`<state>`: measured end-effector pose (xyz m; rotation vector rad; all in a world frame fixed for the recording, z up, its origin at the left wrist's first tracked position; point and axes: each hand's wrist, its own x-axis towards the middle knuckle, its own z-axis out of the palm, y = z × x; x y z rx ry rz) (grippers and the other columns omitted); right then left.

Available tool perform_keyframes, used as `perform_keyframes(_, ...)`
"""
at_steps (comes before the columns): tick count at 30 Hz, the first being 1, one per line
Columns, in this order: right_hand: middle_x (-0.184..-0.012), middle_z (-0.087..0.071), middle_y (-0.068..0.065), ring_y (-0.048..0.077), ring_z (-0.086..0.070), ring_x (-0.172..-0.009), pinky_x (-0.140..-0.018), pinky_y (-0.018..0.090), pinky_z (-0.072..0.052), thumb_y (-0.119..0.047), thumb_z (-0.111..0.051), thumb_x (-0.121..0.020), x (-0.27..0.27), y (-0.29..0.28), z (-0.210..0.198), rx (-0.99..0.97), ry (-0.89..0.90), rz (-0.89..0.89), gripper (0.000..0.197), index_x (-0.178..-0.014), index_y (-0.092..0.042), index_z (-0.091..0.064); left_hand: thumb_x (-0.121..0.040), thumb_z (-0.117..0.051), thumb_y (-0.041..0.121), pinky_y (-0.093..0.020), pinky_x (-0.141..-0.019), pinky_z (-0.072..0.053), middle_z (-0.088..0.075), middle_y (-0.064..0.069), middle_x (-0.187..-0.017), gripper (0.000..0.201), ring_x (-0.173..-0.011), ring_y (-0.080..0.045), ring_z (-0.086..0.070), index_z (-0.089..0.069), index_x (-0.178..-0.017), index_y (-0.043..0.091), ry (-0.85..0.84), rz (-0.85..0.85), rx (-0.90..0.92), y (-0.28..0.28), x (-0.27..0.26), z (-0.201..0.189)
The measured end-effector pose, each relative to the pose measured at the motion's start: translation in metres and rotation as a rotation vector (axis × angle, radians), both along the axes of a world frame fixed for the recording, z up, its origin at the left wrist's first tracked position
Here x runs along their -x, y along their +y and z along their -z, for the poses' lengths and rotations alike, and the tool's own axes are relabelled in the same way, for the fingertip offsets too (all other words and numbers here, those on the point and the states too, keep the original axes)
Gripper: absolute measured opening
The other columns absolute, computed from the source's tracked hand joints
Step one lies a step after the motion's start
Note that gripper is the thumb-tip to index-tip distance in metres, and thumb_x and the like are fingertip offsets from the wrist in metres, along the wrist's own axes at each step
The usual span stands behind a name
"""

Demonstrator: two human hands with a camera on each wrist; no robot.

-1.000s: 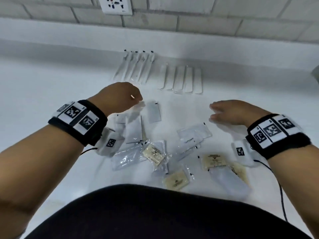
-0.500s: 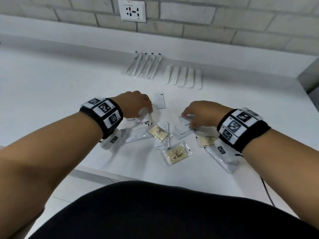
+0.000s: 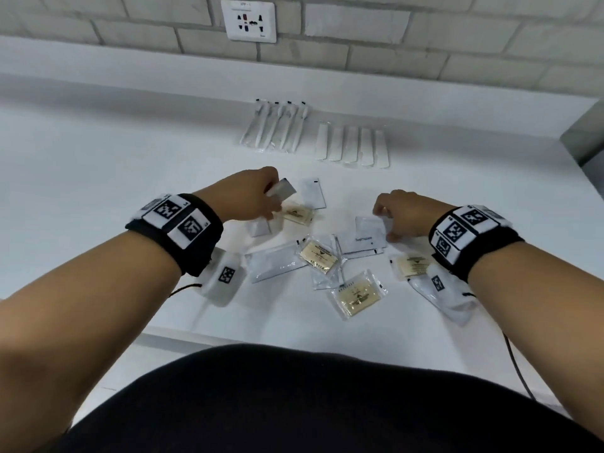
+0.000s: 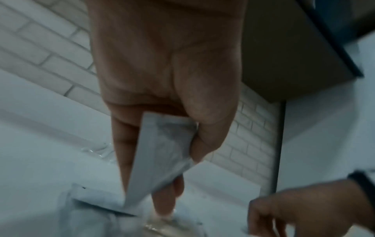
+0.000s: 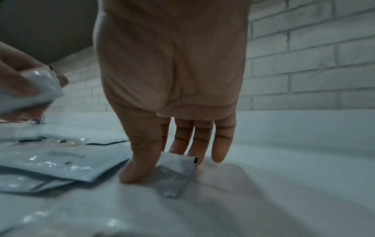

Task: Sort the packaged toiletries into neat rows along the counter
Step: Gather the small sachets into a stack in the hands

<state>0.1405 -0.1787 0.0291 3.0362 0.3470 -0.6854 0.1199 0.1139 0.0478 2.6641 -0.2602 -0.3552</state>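
Hands both grasping: left hand (image 3: 248, 197) lifts sachet (image 3: 281, 190); right hand (image 3: 403, 214) pinches packet (image 3: 371, 225) on table (image 3: 98, 178); rows lie beyond.

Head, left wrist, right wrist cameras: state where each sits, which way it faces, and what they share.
Head: worn high, faces down at the counter; both forearms, left hand and right hand show.
Left wrist: under the wrist, faces along the palm at the white sachet it pinches.
Right wrist: likewise, faces fingers pinching a small sachet.
Shared: each wrist view catches the other hand; all show the brick wall.
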Motion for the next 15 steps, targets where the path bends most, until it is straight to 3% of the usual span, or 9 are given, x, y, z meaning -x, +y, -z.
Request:
perform_keyframes(1, -0.118, -0.054, 0.002, 0.025, -0.056, -0.105, -0.089, 0.038, -0.048, -0.018, -0.076, -0.075, -0.001, 0.0, 0.0, -0.014, 0.026, 0.031, 0.052, -0.12, -0.023, -0.05, -0.09, -0.053, 0.022, -0.029, -0.059, -0.048, -0.07, 0.008, -0.08, 0.009, -0.07, -0.015, -0.068, -0.046, -0.093, 0.016, 0.079, -0.005, 0.061, 0.003, 0.005, -0.003)
perform_keyframes(3, -0.109, -0.059, 0.002, 0.024, -0.056, -0.097, -0.081, 0.035, -0.047, -0.014, -0.074, -0.075, -0.002, 0.002, 0.002, 0.005, 0.071, 0.052, 0.042, -0.108, -0.021, -0.05, -0.088, -0.056, 0.021, -0.035, -0.065, -0.05, -0.07, -0.001, -0.089, 0.023, -0.074, -0.022, -0.067, -0.045, -0.108, 0.018, 0.142, 0.027, 0.023, 0.008, 0.015, -0.003)
perform_keyframes(7, -0.091, -0.056, 0.005, 0.025, -0.055, -0.089, -0.071, 0.03, -0.042, -0.007, -0.066, -0.076, -0.002, 0.01, -0.001, 0.04, 0.111, 0.059, 0.019, -0.083, -0.015, -0.05, -0.075, -0.072, 0.048, -0.031, -0.064, -0.042, -0.058, 0.002, -0.097, 0.057, -0.081, -0.02, -0.056, -0.043, -0.117, 0.022, 0.186, 0.167, -0.253, -0.001, 0.035, 0.014)
perform_keyframes(11, -0.09, -0.063, 0.001, 0.022, -0.06, -0.089, -0.075, 0.032, -0.049, -0.012, -0.063, -0.075, -0.003, 0.014, -0.005, 0.011, 0.126, 0.125, 0.012, -0.086, -0.016, -0.061, -0.07, -0.076, 0.049, -0.031, -0.067, -0.04, -0.056, -0.003, -0.109, 0.064, -0.084, -0.019, -0.05, -0.047, -0.118, 0.018, 0.137, 0.211, -0.364, -0.015, 0.038, 0.032)
perform_keyframes(15, -0.093, -0.064, 0.005, 0.024, -0.061, -0.089, -0.077, 0.033, -0.051, -0.013, -0.057, -0.077, -0.001, 0.019, -0.004, 0.002, 0.096, 0.172, 0.017, -0.093, -0.013, -0.063, -0.075, -0.074, 0.047, -0.03, -0.068, -0.039, -0.057, 0.003, -0.101, 0.059, -0.084, -0.019, -0.049, -0.048, -0.119, 0.017, 0.205, 0.253, -0.385, -0.017, 0.03, 0.026)
